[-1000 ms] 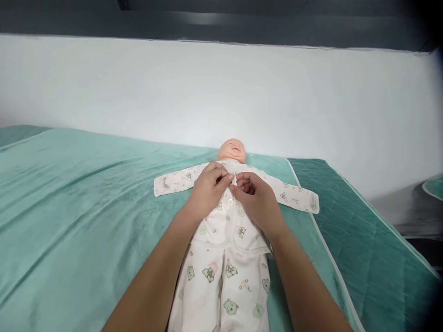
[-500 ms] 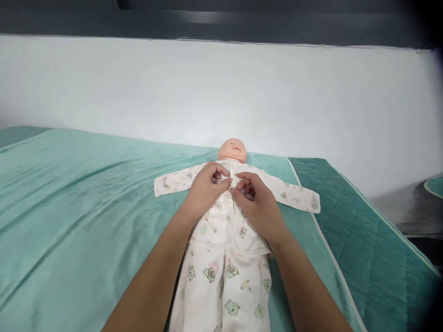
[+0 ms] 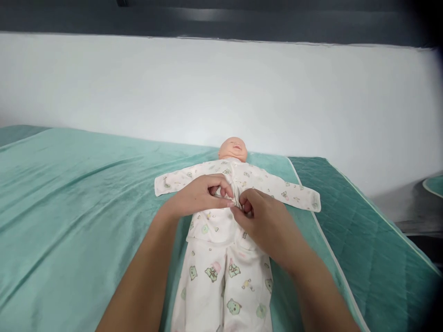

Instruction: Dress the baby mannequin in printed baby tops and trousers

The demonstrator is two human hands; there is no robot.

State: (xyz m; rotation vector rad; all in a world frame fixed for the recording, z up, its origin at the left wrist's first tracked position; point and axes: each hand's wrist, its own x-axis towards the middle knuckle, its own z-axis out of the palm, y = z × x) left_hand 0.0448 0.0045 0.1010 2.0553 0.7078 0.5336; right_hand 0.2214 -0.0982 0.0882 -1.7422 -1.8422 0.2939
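Blanket (image 3: 86, 207), teal, creased, left, below white wall (image 3: 221, 92); left hand (image 3: 199, 196), grip pinching shirt (image 3: 221, 230) front; doll (image 3: 233, 150) wearing it, face-up on blanket; right hand (image 3: 268, 223), grip pinching same front; darker quilted cover (image 3: 353, 216) at right.

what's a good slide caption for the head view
Left grip and right grip pinch the front of a printed shirt on a doll lying on a green sheet.
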